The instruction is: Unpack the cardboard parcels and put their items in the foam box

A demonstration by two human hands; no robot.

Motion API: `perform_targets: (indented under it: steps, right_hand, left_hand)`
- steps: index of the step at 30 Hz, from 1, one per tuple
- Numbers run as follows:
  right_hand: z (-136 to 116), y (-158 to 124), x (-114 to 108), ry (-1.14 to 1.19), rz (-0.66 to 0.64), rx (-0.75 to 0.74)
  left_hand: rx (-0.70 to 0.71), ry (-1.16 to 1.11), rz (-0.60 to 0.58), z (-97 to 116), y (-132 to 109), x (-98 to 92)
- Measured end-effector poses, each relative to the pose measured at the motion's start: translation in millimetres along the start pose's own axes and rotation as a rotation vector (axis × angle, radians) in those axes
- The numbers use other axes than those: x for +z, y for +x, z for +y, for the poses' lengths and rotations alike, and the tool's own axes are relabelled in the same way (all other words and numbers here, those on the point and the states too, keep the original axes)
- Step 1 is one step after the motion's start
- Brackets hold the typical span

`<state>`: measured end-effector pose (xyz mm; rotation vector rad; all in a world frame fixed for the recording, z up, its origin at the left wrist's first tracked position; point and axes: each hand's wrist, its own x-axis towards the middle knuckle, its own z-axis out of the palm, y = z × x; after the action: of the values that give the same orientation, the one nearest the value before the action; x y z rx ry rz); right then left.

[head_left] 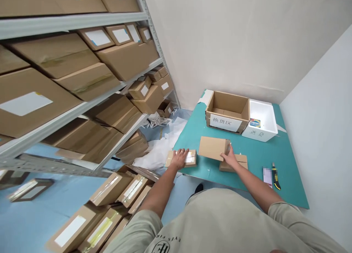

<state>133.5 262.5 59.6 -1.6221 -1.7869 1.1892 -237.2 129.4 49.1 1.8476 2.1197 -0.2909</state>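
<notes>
A khaki T-shirt (pixel 220 223) fills the nearest view, with both forearms reaching past the near edge of a teal-topped table (pixel 286 165). The left hand (pixel 179 158) lies flat and open on a small cardboard box (pixel 191 161). The right hand (pixel 229 158) clasps the edge of a tilted cardboard carton (pixel 213 148), which leans on a lower carton (pixel 233 165). Farther off stand an open carton (pixel 227 112) and a white foam box (pixel 261 121). A yellow-and-black utility knife (pixel 275 176) lies right, near the table edge. Loaded metal shelving (pixel 68 22) crowds the left, with crumpled white paper (pixel 156 154) just beyond the table's left edge.
</notes>
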Motion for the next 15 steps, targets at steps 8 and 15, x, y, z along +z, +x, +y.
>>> perform_targets:
  steps: [8,15]
  right_hand:
    - [-21.2,-14.1,25.4,-0.193,0.012,0.092]
    - [-10.1,-24.5,70.7,-0.183,-0.02,0.05]
  left_hand:
    - [0.04,-0.002,-0.046,-26.2,40.6,-4.0]
    - [0.005,-0.053,-0.092,-20.4,59.8,-3.8]
